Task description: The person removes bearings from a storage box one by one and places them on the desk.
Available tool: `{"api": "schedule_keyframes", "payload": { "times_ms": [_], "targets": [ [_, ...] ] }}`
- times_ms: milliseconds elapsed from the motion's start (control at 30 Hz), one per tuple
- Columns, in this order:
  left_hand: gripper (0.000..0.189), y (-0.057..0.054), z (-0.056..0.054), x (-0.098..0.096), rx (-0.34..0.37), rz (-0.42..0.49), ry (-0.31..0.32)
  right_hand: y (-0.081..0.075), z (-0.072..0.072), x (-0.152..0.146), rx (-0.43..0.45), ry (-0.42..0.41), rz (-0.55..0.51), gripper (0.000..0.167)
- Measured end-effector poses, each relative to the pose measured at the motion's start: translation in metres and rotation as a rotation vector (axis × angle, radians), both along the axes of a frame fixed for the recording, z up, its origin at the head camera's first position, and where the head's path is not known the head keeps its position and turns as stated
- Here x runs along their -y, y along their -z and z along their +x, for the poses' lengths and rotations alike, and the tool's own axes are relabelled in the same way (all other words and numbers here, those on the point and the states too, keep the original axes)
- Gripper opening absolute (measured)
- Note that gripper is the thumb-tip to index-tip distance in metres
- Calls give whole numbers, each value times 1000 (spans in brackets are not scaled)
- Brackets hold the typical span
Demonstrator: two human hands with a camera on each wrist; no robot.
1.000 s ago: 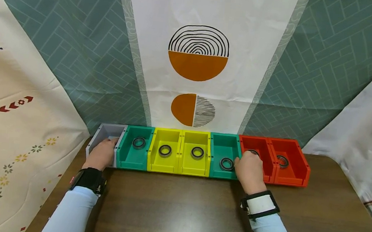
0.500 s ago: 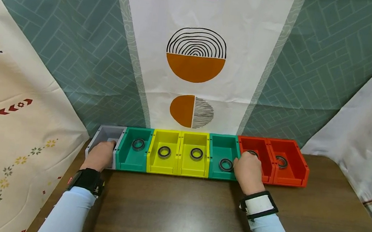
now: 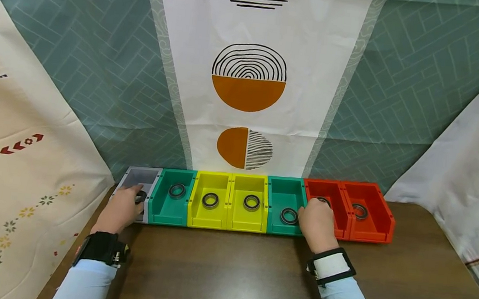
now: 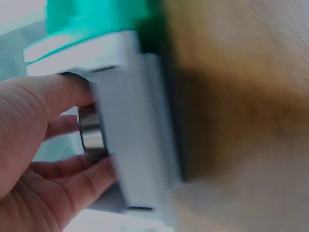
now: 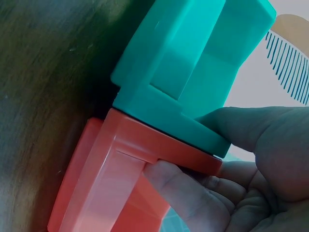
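Note:
My left hand [image 3: 118, 210] is at the grey bin [image 3: 145, 176] on the left end of the row. Its thumb and fingers hold a ball bearing [image 4: 91, 133] on edge, just behind the bin's front lip in the left wrist view. My right hand [image 3: 318, 224] grips the adjoining side walls of the right green bin [image 5: 193, 130] and the left red bin [image 5: 145, 150]. The thumb is on the green side, the fingers on the red side. A bearing [image 3: 289, 216] lies flat in that green bin. Another bearing [image 3: 323, 201] in the red bin is partly hidden by the hand.
Between the hands stand the left green bin [image 3: 169, 214] and two yellow bins [image 3: 211, 181], each with a bearing lying in it. The outer red bin [image 3: 370, 197] also has one. A brown table [image 3: 217, 274] extends in front; patterned cloth [image 3: 252, 29] hangs behind.
My left hand has drawn back slightly towards the front left, and the bearing in its fingers now shows. My right hand keeps its grip. The head view has shifted a little.

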State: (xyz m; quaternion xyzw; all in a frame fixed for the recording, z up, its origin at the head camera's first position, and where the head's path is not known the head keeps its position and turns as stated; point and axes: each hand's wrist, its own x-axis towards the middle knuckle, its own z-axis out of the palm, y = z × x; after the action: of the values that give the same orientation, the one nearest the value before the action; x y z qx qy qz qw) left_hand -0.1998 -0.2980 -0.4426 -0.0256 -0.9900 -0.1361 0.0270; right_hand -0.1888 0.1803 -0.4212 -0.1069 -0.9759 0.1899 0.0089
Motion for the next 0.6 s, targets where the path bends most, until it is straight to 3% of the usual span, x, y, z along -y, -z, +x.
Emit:
{"api": "schedule_keyframes", "payload": {
  "times_ms": [167, 333, 467, 600],
  "targets": [
    [50, -18, 11, -5, -2, 30, -56, 2, -1, -1, 7, -10, 12, 34],
    [45, -34, 21, -13, -59, 30, -87, 0, -2, 0, 11, -14, 23, 35],
    [44, -43, 29, -24, -96, 25, -77, -1, -2, 0, 15, -16, 23, 35],
    [46, -47, 37, -35, -122, 16, -25, 0, -2, -1, 24, -12, 12, 35]
  ]
}}
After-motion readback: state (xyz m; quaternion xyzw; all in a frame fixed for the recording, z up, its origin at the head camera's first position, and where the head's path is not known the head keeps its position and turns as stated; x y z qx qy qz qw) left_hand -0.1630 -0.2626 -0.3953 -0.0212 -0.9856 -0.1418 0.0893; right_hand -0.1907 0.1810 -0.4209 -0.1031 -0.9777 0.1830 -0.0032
